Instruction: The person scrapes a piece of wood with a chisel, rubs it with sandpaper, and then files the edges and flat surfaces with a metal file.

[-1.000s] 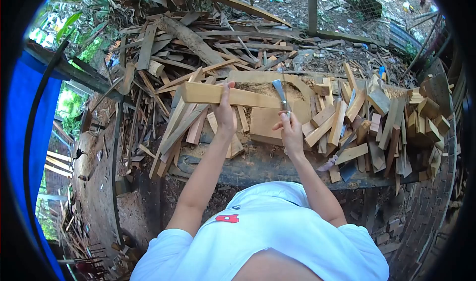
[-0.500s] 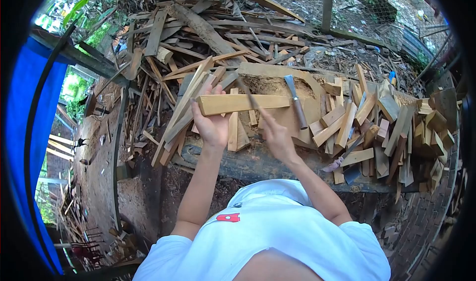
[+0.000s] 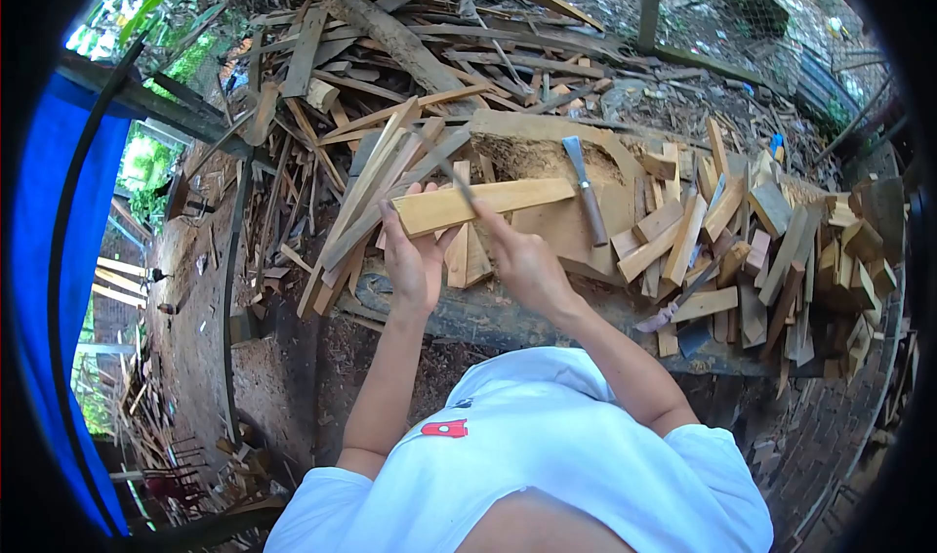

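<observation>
A pale wooden block [image 3: 488, 204] lies nearly level across the middle, its left end held in my left hand [image 3: 414, 265], thumb on the near side and fingertips behind it. My right hand [image 3: 524, 262] is closed round a thin, dark tool [image 3: 450, 179], perhaps a file or blade, which slants up and left across the block. Beyond the block's right end, a chisel-like tool [image 3: 586, 192] with a metal head and brown handle leans on a large hollowed wooden block [image 3: 561, 131].
Many cut wood pieces [image 3: 683, 236] crowd the right side of the dark bench plank [image 3: 439, 311]. Long offcuts [image 3: 376, 211] lean at its left. Behind stands a heap of scrap boards [image 3: 400, 50]. A blue tarp [image 3: 68, 289] hangs at the far left.
My right hand and the thin tool have moved left along the wooden block. The block's right end has risen slightly and its broad face is turned more upward.
</observation>
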`<state>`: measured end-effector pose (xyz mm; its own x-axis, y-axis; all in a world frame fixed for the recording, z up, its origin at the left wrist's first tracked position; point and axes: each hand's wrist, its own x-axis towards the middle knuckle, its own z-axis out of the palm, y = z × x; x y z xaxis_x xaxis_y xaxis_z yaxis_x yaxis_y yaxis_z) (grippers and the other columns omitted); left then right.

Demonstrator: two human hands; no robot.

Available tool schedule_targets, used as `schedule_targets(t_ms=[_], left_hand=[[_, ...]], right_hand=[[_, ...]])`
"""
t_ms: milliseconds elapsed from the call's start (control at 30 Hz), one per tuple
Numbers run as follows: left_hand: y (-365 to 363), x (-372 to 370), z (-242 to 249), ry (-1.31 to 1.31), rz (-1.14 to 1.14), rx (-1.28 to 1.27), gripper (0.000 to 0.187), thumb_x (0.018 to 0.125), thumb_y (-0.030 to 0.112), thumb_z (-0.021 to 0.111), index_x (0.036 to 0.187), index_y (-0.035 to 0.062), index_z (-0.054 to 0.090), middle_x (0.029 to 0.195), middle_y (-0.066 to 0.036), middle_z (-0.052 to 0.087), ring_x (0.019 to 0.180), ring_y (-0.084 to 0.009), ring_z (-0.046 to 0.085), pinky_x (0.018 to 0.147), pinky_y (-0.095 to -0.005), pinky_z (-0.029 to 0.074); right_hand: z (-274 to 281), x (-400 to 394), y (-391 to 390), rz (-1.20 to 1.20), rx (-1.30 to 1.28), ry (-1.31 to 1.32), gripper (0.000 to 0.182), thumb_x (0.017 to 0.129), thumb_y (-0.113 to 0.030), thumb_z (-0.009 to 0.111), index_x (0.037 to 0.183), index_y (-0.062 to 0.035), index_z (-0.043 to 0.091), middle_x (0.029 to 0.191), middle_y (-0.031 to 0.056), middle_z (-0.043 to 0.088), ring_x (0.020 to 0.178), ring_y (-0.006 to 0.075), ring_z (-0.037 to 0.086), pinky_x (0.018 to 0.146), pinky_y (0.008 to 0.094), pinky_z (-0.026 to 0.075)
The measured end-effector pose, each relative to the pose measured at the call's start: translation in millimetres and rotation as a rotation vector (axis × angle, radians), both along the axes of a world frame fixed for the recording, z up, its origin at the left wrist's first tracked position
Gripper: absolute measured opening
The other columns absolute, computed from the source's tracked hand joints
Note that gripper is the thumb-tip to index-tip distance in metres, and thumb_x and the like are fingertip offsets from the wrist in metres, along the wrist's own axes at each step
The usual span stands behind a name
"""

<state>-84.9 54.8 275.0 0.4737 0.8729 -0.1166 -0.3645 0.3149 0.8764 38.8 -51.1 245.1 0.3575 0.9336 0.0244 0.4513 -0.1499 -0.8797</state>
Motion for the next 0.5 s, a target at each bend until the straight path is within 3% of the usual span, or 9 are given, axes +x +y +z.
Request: schedule_targets(t_ms=[33,100,133,267,333,433,500], left_hand=[[-2,-1,-1,0.013,-0.03,0.035,0.08,0.099,0.061,0.034,0.146,-0.0033,0.026,0.144,-0.018,0.042,0.13,-0.0263,0.045,0.108,-0.0462,0.04],[-1,-1,-5,0.035,-0.043,0.066,0.079,0.1,0.06,0.033,0.146,-0.0033,0.027,0.145,-0.018,0.042,0.129,-0.026,0.046,0.107,-0.0454,0.041],[1,-2,-6,0.052,-0.045,0.104,0.078,0.1,0.06,0.033,0.146,-0.0032,0.027,0.145,-0.018,0.042,0.128,-0.0256,0.047,0.107,-0.0446,0.042],[-4,0,7,0.087,-0.011,0.057,0.076,0.101,0.058,0.03,0.145,-0.0044,0.028,0.145,-0.019,0.042,0.129,-0.0258,0.047,0.107,-0.0428,0.042],[2,-4,0,0.048,-0.048,0.041,0.072,0.102,0.056,0.029,0.145,-0.002,0.031,0.146,-0.017,0.043,0.129,-0.0244,0.047,0.106,-0.0401,0.044],[-7,0,8,0.104,-0.034,0.094,0.068,0.103,0.055,0.029,0.145,0.0008,0.033,0.146,-0.016,0.044,0.126,-0.0227,0.049,0.104,-0.0386,0.045],[-7,1,4,0.077,-0.065,0.136,0.066,0.103,0.054,0.029,0.145,0.0033,0.033,0.145,-0.015,0.045,0.124,-0.0213,0.052,0.103,-0.0379,0.047]], right_hand=[[15,-8,-2,-0.011,-0.008,0.008,0.055,0.096,-0.017,0.045,0.149,-0.0243,0.035,0.079,0.0238,0.066,0.069,0.0405,0.066,0.062,0.0528,0.052],[36,-26,-3,0.095,0.21,-0.065,0.057,0.095,-0.015,0.047,0.149,-0.0231,0.035,0.084,0.0247,0.066,0.069,0.0408,0.066,0.063,0.0526,0.052],[38,-30,-2,0.063,0.355,-0.096,0.06,0.093,-0.006,0.048,0.15,-0.022,0.035,0.075,0.0242,0.063,0.067,0.0405,0.064,0.061,0.0477,0.049],[33,-14,-4,0.078,0.201,-0.003,0.061,0.092,-0.005,0.049,0.149,-0.0214,0.036,0.077,0.0241,0.064,0.067,0.0399,0.064,0.061,0.0476,0.05],[18,-6,-1,0.066,0.006,0.036,0.063,0.091,-0.011,0.048,0.15,-0.0211,0.033,0.093,0.0204,0.069,0.074,0.041,0.067,0.064,0.0514,0.054],[34,-21,-7,0.077,0.193,-0.069,0.064,0.09,-0.01,0.049,0.151,-0.0211,0.032,0.092,0.0203,0.069,0.074,0.0403,0.067,0.063,0.0516,0.054],[41,-23,-11,0.118,0.16,-0.072,0.064,0.09,-0.01,0.048,0.151,-0.0207,0.031,0.088,0.0225,0.068,0.073,0.04,0.067,0.062,0.0513,0.053]])
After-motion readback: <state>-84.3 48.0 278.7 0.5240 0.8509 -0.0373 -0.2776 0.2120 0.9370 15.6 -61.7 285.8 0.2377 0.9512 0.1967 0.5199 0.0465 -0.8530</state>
